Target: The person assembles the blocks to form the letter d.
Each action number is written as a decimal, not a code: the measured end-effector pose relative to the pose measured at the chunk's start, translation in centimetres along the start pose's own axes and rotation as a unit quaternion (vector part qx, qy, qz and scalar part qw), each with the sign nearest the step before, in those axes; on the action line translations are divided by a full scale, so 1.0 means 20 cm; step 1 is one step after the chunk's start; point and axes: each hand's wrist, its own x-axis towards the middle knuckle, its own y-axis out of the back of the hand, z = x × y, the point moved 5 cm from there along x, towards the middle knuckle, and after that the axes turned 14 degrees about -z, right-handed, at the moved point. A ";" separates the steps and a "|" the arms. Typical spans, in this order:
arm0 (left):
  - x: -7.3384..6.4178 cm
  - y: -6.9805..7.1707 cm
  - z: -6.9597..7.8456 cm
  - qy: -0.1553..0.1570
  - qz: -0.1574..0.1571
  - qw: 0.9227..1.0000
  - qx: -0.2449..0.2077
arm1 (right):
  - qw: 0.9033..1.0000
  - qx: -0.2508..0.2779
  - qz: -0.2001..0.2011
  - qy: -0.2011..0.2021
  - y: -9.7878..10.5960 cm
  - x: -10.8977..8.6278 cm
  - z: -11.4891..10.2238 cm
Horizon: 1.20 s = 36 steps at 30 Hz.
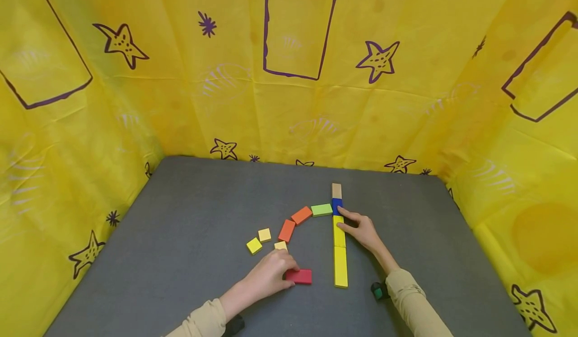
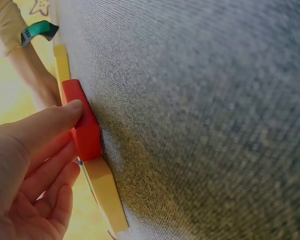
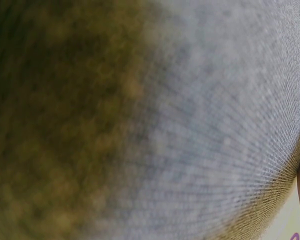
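Observation:
My left hand (image 1: 272,273) pinches a red block (image 1: 301,277) between thumb and fingers, low over the grey table. In the left wrist view the thumb lies along the red block (image 2: 85,122), its end close against a yellowish block (image 2: 106,195). My right hand (image 1: 363,231) reaches from the right with extended fingers. Its fingertips touch the right side of a straight row, at the blue block (image 1: 336,205) and the yellow block (image 1: 338,231). A longer yellow block (image 1: 340,267) continues that row nearer me, and a tan block (image 1: 336,190) tops it.
From the blue block a curve runs left: a green block (image 1: 322,210), an orange block (image 1: 301,215), a second orange block (image 1: 286,230) and a pale block (image 1: 281,246). Further left sit a pale cube (image 1: 264,234) and a yellow cube (image 1: 254,245). Yellow curtains (image 1: 289,116) enclose the table (image 1: 189,216).

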 end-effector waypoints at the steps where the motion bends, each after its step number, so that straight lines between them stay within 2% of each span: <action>1: 0.00 0.00 0.00 -0.002 0.001 1.000 -0.001 | 1.000 0.000 0.000 0.000 0.00 0.00 0.00; 6: 0.00 0.00 -0.01 -0.007 0.009 1.000 -0.006 | 1.000 0.000 0.002 0.003 0.00 0.00 0.00; 28: 0.01 0.00 -0.04 0.011 -0.007 0.999 -0.029 | 1.000 0.000 -0.002 0.000 0.00 0.00 0.00; 36: 0.01 0.00 -0.04 0.008 -0.004 1.000 -0.027 | 1.000 -0.001 0.009 0.005 -0.02 0.07 0.21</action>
